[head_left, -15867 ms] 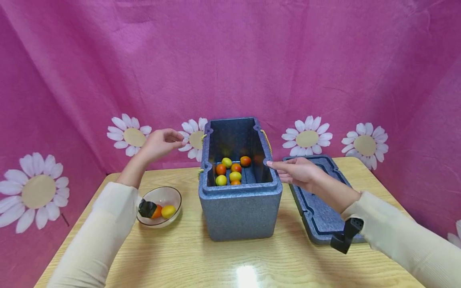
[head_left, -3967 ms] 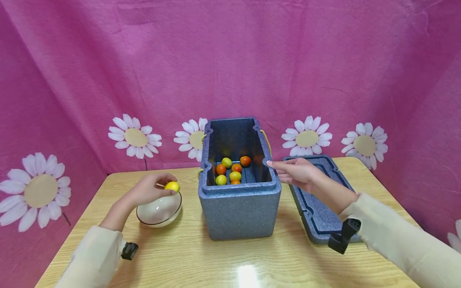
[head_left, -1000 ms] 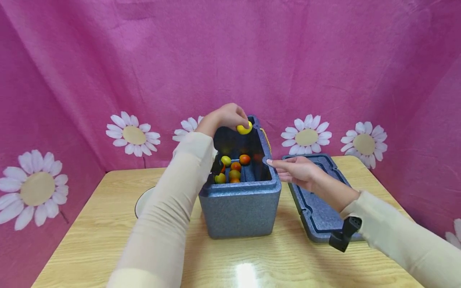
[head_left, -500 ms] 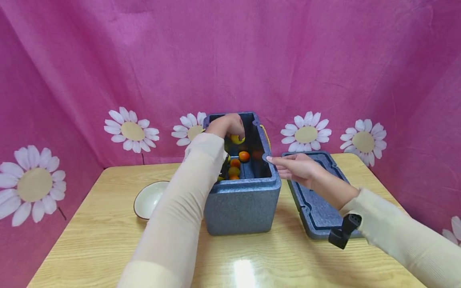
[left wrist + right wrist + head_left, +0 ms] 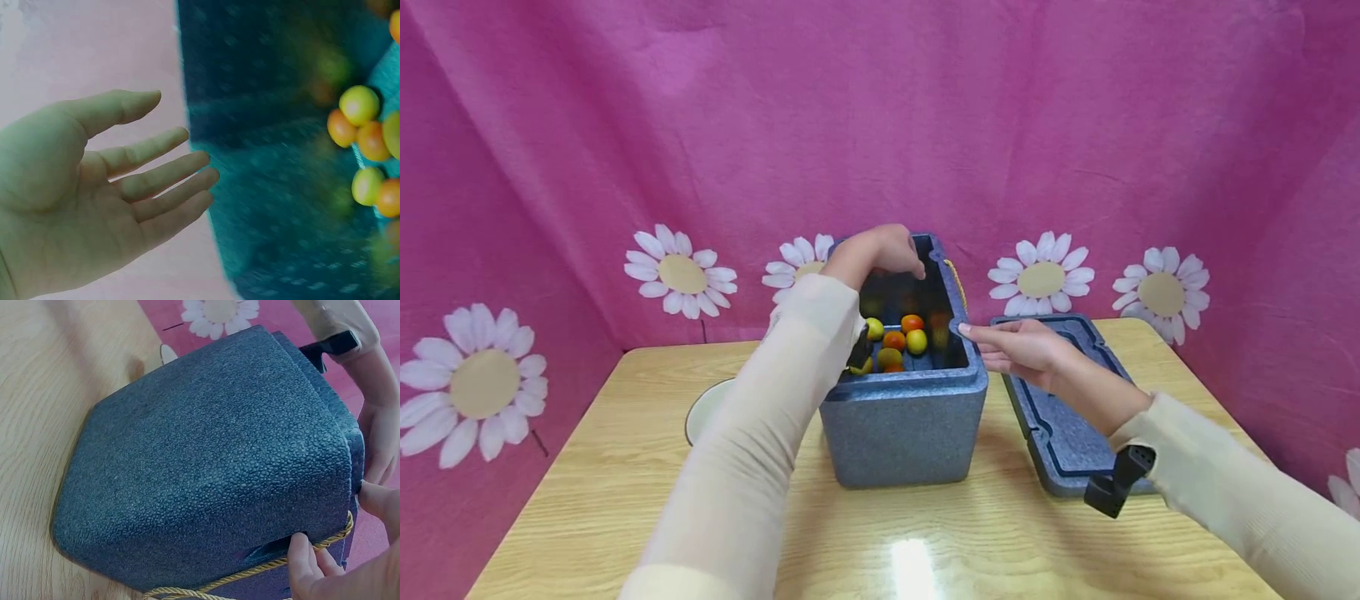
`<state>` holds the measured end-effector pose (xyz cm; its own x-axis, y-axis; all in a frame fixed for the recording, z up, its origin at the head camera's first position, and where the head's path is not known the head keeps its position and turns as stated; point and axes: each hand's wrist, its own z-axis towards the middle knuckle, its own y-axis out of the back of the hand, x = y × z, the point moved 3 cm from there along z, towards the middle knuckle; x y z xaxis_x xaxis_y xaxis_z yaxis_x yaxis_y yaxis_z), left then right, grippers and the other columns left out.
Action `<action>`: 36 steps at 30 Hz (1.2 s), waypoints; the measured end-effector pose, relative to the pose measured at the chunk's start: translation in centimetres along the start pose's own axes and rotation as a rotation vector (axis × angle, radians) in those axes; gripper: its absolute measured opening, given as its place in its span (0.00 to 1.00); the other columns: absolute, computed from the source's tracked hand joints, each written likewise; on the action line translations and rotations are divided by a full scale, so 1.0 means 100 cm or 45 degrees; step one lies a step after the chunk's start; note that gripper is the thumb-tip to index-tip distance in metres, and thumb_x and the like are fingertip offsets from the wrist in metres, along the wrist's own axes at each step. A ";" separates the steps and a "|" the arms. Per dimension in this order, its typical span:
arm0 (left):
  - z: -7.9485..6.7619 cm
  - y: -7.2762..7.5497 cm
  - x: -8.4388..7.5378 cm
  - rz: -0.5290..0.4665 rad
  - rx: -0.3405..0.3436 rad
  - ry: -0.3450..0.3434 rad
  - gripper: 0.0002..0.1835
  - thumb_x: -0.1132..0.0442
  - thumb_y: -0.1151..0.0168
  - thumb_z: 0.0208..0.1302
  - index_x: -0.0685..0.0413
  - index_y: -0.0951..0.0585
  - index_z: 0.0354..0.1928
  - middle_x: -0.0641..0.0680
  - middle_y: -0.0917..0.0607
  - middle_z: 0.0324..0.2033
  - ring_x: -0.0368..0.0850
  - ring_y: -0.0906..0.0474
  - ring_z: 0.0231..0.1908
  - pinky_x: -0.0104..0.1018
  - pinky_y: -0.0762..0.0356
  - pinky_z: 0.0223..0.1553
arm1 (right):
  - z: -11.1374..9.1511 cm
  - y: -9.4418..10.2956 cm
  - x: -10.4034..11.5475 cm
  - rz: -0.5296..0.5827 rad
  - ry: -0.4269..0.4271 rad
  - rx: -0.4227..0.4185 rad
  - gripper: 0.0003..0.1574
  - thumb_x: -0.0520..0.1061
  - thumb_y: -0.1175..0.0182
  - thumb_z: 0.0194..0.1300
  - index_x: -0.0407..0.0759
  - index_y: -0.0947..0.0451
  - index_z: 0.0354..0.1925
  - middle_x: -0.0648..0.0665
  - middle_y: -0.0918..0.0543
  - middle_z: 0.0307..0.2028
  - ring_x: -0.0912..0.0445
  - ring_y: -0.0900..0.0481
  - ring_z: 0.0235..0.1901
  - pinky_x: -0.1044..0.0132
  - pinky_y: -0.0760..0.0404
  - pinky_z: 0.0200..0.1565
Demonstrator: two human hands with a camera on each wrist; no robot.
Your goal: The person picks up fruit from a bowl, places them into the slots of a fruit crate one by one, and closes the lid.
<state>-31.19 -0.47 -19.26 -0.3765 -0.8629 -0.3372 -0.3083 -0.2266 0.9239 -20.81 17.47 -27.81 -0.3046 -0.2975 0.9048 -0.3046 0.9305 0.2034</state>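
Note:
A grey foam box stands lidless mid-table, with several small oval yellow and orange-red fruits that look like tomatoes on its floor. One yellow tomato lies right of an orange-red one. Over the box's far half hangs my left hand, holding nothing; its fingers spread loosely in the left wrist view. My right hand holds the box's right side, thumb at the rim notch. In the right wrist view, the fingertips sit at the handle slot beside a yellow rope.
Left of the box is a white bowl with a dark rim, mostly hidden behind my left sleeve. The grey box lid lies flat on the wooden table at the right. A pink curtain with daisies hangs behind.
My left hand carried the yellow tomato from the bowl into the box, let it go, and has risen slightly. The tomato now lies among the others. The right hand stays at the rim.

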 end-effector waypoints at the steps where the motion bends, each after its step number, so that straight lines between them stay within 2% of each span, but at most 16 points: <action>1: -0.003 0.000 -0.004 0.019 -0.001 -0.029 0.12 0.55 0.42 0.67 0.54 0.19 0.32 0.49 0.21 0.25 0.41 0.30 0.28 0.31 0.25 0.34 | -0.001 0.000 -0.001 -0.002 0.006 0.009 0.54 0.59 0.48 0.72 0.29 0.61 0.75 0.29 0.45 0.75 0.42 0.44 0.75 0.55 0.39 0.74; 3: -0.011 0.001 -0.013 0.064 -0.009 -0.075 0.14 0.55 0.43 0.68 0.55 0.16 0.44 0.52 0.15 0.40 0.43 0.24 0.40 0.34 0.21 0.48 | -0.002 0.001 -0.004 0.003 0.022 0.027 0.54 0.60 0.50 0.72 0.28 0.61 0.75 0.28 0.45 0.75 0.41 0.42 0.75 0.54 0.38 0.73; 5: -0.022 0.000 -0.021 0.101 -0.023 -0.114 0.18 0.54 0.44 0.68 0.55 0.17 0.53 0.53 0.16 0.54 0.45 0.23 0.53 0.38 0.24 0.60 | -0.003 0.002 -0.007 -0.009 0.055 0.049 0.53 0.61 0.51 0.73 0.28 0.59 0.75 0.28 0.44 0.74 0.43 0.36 0.72 0.55 0.36 0.71; 6: -0.027 -0.001 -0.024 0.107 -0.029 -0.123 0.18 0.55 0.44 0.68 0.55 0.17 0.54 0.53 0.16 0.55 0.47 0.24 0.55 0.39 0.25 0.62 | -0.004 0.003 -0.008 -0.013 0.076 0.059 0.52 0.61 0.51 0.73 0.27 0.58 0.75 0.27 0.43 0.73 0.45 0.32 0.70 0.56 0.34 0.70; 9: -0.041 -0.004 -0.033 0.089 -0.065 -0.158 0.17 0.55 0.44 0.69 0.55 0.17 0.53 0.53 0.16 0.53 0.48 0.23 0.55 0.39 0.23 0.60 | -0.007 0.008 -0.012 -0.021 0.131 0.081 0.51 0.61 0.51 0.73 0.28 0.55 0.74 0.27 0.41 0.72 0.54 0.23 0.61 0.61 0.27 0.65; 11: -0.049 -0.007 -0.039 0.051 -0.093 -0.185 0.17 0.55 0.44 0.69 0.55 0.18 0.53 0.53 0.16 0.53 0.48 0.22 0.54 0.39 0.22 0.59 | -0.009 0.013 -0.016 -0.040 0.151 0.073 0.51 0.61 0.50 0.73 0.28 0.54 0.74 0.27 0.39 0.72 0.62 0.21 0.55 0.66 0.22 0.61; 15: -0.059 -0.020 -0.054 -0.083 -0.129 -0.195 0.18 0.55 0.44 0.70 0.55 0.21 0.57 0.53 0.17 0.55 0.47 0.22 0.54 0.38 0.21 0.57 | -0.013 0.029 -0.028 -0.054 0.144 0.026 0.50 0.61 0.50 0.73 0.29 0.54 0.74 0.29 0.34 0.70 0.67 0.20 0.48 0.70 0.18 0.55; 18: -0.064 -0.033 -0.069 -0.183 -0.163 -0.191 0.19 0.55 0.44 0.70 0.54 0.22 0.58 0.52 0.17 0.56 0.46 0.21 0.53 0.36 0.20 0.54 | -0.014 0.042 -0.039 -0.044 0.139 0.009 0.49 0.61 0.51 0.74 0.29 0.54 0.74 0.34 0.30 0.68 0.69 0.19 0.47 0.70 0.18 0.54; 22: -0.065 -0.051 -0.093 -0.235 -0.160 -0.238 0.18 0.56 0.46 0.70 0.52 0.21 0.58 0.51 0.17 0.55 0.44 0.20 0.54 0.32 0.19 0.48 | -0.015 0.059 -0.055 -0.042 0.131 -0.013 0.50 0.60 0.52 0.74 0.27 0.55 0.74 0.40 0.24 0.64 0.71 0.19 0.45 0.69 0.17 0.53; 26: -0.061 -0.069 -0.118 -0.205 -0.135 -0.299 0.17 0.54 0.45 0.70 0.48 0.20 0.57 0.47 0.16 0.53 0.39 0.20 0.50 0.24 0.22 0.40 | -0.014 0.077 -0.072 -0.058 0.125 -0.054 0.50 0.59 0.53 0.75 0.25 0.58 0.74 0.52 0.19 0.54 0.73 0.19 0.43 0.71 0.16 0.51; 27: -0.060 -0.073 -0.124 -0.200 -0.140 -0.313 0.17 0.54 0.44 0.69 0.48 0.20 0.56 0.46 0.15 0.52 0.38 0.20 0.49 0.23 0.24 0.38 | -0.014 0.082 -0.076 -0.069 0.125 -0.072 0.49 0.58 0.54 0.76 0.24 0.58 0.74 0.51 0.19 0.54 0.73 0.19 0.42 0.71 0.16 0.50; 29: -0.056 -0.084 -0.134 -0.197 -0.142 -0.312 0.18 0.52 0.43 0.68 0.48 0.20 0.56 0.44 0.15 0.51 0.36 0.20 0.48 0.22 0.26 0.36 | -0.014 0.092 -0.083 -0.126 0.136 -0.116 0.47 0.55 0.57 0.77 0.21 0.60 0.73 0.40 0.19 0.57 0.75 0.20 0.41 0.72 0.16 0.48; 32: -0.049 -0.104 -0.147 -0.275 -0.126 -0.258 0.18 0.50 0.42 0.67 0.47 0.20 0.55 0.43 0.15 0.48 0.35 0.20 0.42 0.23 0.27 0.32 | -0.014 0.108 -0.092 -0.252 0.139 -0.235 0.45 0.54 0.59 0.77 0.19 0.56 0.71 0.24 0.32 0.66 0.78 0.23 0.37 0.72 0.15 0.47; 34: -0.044 -0.120 -0.151 -0.355 -0.108 -0.199 0.19 0.48 0.42 0.67 0.45 0.21 0.56 0.42 0.15 0.48 0.34 0.21 0.40 0.24 0.27 0.31 | -0.014 0.118 -0.097 -0.335 0.128 -0.328 0.45 0.56 0.58 0.77 0.20 0.52 0.71 0.21 0.42 0.70 0.79 0.26 0.35 0.68 0.15 0.49; 36: -0.037 -0.135 -0.152 -0.430 -0.103 -0.153 0.19 0.47 0.41 0.67 0.44 0.21 0.55 0.42 0.15 0.47 0.34 0.21 0.38 0.26 0.26 0.31 | -0.013 0.128 -0.101 -0.409 0.103 -0.406 0.46 0.60 0.57 0.75 0.22 0.48 0.70 0.21 0.41 0.69 0.79 0.27 0.35 0.60 0.16 0.54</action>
<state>-18.08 14.08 -25.93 -0.3669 -0.6752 -0.6399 -0.3647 -0.5284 0.7667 -20.41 32.69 -33.85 -0.1650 -0.5756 0.8009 -0.0756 0.8170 0.5716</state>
